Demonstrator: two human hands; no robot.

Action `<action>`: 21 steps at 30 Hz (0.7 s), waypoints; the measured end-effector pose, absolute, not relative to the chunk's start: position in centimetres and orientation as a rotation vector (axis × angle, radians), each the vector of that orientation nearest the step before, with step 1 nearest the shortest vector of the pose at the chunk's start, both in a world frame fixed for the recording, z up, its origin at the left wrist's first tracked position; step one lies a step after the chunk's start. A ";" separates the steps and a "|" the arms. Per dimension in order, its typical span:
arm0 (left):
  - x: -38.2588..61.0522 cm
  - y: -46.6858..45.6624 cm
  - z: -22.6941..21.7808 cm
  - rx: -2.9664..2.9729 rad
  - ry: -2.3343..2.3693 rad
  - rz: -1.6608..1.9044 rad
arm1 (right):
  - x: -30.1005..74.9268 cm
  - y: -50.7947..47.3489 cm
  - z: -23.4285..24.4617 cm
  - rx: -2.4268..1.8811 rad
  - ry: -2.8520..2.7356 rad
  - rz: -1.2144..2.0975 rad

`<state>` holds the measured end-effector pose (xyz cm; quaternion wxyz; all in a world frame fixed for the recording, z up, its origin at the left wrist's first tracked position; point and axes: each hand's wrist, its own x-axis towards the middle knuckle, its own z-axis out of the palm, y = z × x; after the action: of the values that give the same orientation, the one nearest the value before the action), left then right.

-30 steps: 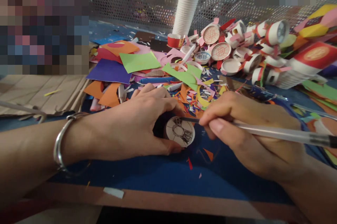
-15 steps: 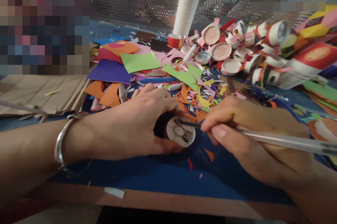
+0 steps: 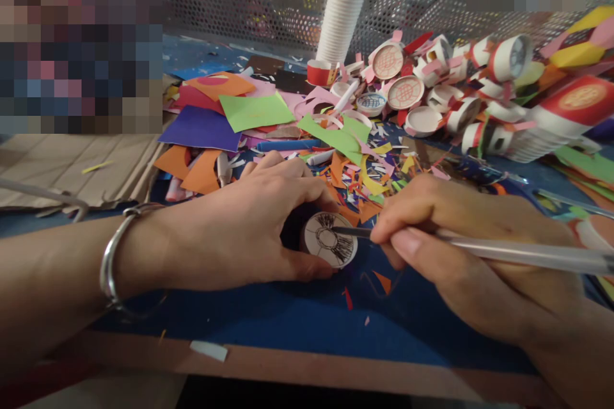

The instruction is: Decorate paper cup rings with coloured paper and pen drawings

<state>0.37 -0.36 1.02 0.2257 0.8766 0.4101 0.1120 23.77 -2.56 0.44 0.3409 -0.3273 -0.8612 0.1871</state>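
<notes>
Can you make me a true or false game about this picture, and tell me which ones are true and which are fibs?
1. The left hand has its fingers around a small round piece. True.
2. The right hand holds a spoon. False: it holds a pen.
3. There are dark scribbles on the round piece. True.
4. The purple sheet is to the right of the big light green sheet in the picture. False: it is to the left.
5. A silver bracelet is on the left arm. True.
</notes>
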 end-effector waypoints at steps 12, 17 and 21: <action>0.3 -0.4 1.0 2.412 1.138 0.318 | 23.9 -2.3 0.4 -0.825 -2.250 0.413; 0.2 -0.4 0.9 2.432 1.119 0.327 | 24.0 -2.3 0.4 -0.839 -2.249 0.357; 0.2 -0.3 0.8 2.431 1.123 0.321 | 23.9 -2.5 0.3 -0.852 -2.260 0.326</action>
<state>0.23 -0.29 0.82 0.2205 0.8792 0.4062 0.1160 23.95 -2.48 0.33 0.3448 -0.3281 -0.8705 0.1254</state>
